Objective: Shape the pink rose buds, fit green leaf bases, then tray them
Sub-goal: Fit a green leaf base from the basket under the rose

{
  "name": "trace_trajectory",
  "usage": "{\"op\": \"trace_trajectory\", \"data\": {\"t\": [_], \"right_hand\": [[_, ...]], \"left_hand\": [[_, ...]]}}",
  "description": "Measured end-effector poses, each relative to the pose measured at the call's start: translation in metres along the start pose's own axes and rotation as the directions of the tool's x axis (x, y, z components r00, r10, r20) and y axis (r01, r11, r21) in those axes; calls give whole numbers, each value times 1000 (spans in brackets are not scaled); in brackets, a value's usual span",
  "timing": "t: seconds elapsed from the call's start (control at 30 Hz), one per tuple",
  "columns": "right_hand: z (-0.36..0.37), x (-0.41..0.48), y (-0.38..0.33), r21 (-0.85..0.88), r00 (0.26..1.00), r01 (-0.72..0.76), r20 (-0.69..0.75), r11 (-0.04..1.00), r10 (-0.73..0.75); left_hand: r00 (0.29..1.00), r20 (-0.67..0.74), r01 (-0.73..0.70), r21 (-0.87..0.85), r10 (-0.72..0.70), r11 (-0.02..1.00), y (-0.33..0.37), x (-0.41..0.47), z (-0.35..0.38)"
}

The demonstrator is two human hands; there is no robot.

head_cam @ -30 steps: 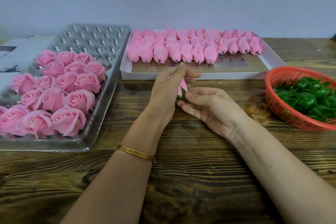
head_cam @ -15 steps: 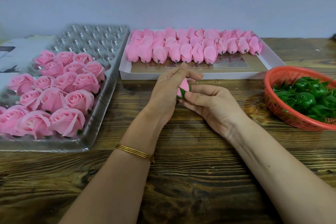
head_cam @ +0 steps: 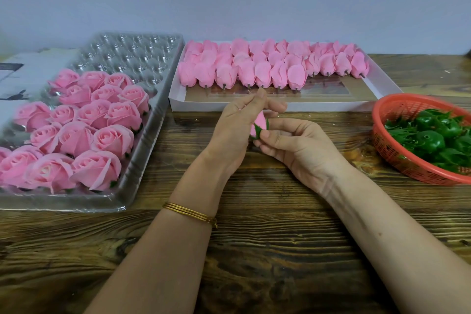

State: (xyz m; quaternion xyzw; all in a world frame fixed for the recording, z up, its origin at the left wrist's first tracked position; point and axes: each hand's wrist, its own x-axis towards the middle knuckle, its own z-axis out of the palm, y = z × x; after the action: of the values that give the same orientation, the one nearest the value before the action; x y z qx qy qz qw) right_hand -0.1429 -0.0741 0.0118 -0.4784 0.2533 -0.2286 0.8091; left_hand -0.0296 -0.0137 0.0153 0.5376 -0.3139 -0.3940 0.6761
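Observation:
One pink rose bud (head_cam: 259, 121) sits between both hands over the table's middle, mostly hidden by fingers. My left hand (head_cam: 239, 125) grips it from the left, thumb and fingers wrapped round the petals. My right hand (head_cam: 295, 143) pinches its green leaf base (head_cam: 258, 132) at the bud's lower end. Several closed pink buds (head_cam: 270, 66) lie in rows in a white box (head_cam: 382, 84) behind the hands. Shaped open roses (head_cam: 84, 122) fill the near part of a clear plastic tray (head_cam: 142, 173) on the left. Green leaf bases (head_cam: 433, 138) are heaped in a red basket (head_cam: 397, 158) at the right.
The tray's far cups (head_cam: 137, 56) hold nothing. A white printed sheet or box (head_cam: 23, 69) lies behind the tray at far left. A pale wall rises behind the wooden table (head_cam: 254, 250), whose bare planks stretch toward me.
The hands have hardly shifted. The bud has turned a little between the fingers, so more of the green base shows against the pink.

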Motion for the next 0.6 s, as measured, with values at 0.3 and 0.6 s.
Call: {"op": "trace_trajectory", "data": {"t": [0.3,0.6], "right_hand": [[-1,0,-1,-42,999,-21,35,999,22],[0,0,0,-79,999,27,33,996,-25]], "left_hand": [[998,55,16,18,-17,1000,-3,2,-2],[997,68,33,-5,-32,999,-1,1,-3]]}}
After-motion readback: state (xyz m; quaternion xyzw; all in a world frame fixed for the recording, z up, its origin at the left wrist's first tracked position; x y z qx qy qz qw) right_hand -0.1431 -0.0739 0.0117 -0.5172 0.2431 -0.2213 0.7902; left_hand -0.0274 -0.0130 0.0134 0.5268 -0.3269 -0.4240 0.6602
